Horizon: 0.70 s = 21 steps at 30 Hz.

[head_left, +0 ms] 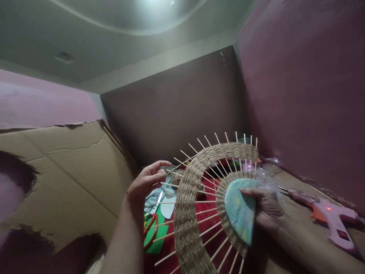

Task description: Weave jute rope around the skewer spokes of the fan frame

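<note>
A round woven piece [189, 198] of straw-coloured cord on radiating wooden skewers stands tilted in front of me, with a pale blue-green centre disc [239, 209]. My right hand [266, 209] grips it at the centre, thumb lying across the disc. My left hand [146, 180] is at the left rim, fingers curled loosely and touching the skewer tips and a strand of cord there.
A pink hot glue gun [332, 217] with a lit red lamp lies on the brown surface at right. Orange-handled scissors [151, 224], green paper [156, 236] and red cloth [205, 228] lie below the weave. Torn cardboard [65, 171] leans at left; dark walls stand behind.
</note>
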Available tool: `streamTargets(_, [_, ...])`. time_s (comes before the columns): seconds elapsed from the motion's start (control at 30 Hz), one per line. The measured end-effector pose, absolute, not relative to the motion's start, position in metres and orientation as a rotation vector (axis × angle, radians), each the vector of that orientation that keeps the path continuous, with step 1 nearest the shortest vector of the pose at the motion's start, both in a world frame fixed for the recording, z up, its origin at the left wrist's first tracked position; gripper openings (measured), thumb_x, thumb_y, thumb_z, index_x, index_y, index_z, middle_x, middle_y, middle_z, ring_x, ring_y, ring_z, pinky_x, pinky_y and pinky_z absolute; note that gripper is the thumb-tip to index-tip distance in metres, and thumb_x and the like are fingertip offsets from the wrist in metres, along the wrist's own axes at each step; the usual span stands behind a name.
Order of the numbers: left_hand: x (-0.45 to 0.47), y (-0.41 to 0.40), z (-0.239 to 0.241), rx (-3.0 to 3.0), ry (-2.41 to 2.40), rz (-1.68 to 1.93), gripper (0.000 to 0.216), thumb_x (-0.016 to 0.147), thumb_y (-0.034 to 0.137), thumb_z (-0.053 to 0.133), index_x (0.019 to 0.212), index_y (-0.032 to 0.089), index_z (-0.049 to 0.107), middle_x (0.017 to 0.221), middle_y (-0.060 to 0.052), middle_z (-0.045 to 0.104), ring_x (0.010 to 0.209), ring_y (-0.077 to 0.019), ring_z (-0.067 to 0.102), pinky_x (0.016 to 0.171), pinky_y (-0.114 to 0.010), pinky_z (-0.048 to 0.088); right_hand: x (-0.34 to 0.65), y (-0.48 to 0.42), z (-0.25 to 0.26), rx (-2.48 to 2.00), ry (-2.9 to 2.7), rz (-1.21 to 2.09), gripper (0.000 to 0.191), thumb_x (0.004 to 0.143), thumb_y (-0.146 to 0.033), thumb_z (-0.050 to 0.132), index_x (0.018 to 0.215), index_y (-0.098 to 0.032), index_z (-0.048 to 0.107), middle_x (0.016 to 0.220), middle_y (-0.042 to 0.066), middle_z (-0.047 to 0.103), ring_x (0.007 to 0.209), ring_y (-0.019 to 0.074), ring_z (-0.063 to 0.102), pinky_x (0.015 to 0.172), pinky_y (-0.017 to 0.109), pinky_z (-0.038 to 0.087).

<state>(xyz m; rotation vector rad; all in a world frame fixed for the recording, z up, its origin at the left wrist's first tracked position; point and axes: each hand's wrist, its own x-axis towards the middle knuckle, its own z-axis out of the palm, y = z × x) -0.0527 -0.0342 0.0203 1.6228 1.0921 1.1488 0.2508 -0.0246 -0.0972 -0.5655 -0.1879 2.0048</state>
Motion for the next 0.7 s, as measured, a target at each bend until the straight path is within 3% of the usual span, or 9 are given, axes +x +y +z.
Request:
streamTargets(0.2, [-0.045, -0.017, 0.002, 1.559, 1.082, 0.977, 0.014, 0.066, 0.022, 0.071, 0.074, 0.011, 0.067, 0.051, 0.003, 0.048, 0.038, -0.0014, 0.031, 0.036, -0.016, 0.017, 0.251, -0.025, -0.093, -0.562, -0.213, 2.016, 0.014, 0.056, -0.004, 0.062, 0.064, -0.013, 0.067, 0.059, 0.006, 0.068, 0.06, 0.0199, 0.062, 0.081, 0.04, 0.05])
streamTargets(0.53, [-0.027, -0.018, -0.001, 1.549, 1.053, 0.896, 0.011, 0.061, 0.018, 0.075, 0.068, 0.011, 0.069, 0.058, -0.002, 0.058, 0.045, -0.0064, 0.048, 0.045, -0.02, 0.036, 0.251, -0.026, -0.095, -0.553, -0.272, 2.022, 0.014, 0.058, -0.005, 0.064, 0.067, -0.015, 0.066, 0.065, 0.006, 0.069, 0.06, 0.0202, 0.063, 0.078, 0.04, 0.051])
streamTargets(0.7, [-0.018, -0.022, 0.001, 1.453, 1.077, 1.029, 0.02, 0.057, 0.014, 0.075, 0.077, 0.013, 0.071, 0.068, -0.004, 0.066, 0.057, -0.0124, 0.058, 0.053, -0.022, 0.043, 0.252, -0.025, -0.096, -0.493, -0.238, 2.053, 0.014, 0.062, -0.005, 0.061, 0.071, -0.014, 0.067, 0.067, 0.006, 0.07, 0.064, 0.0202, 0.064, 0.08, 0.039, 0.051])
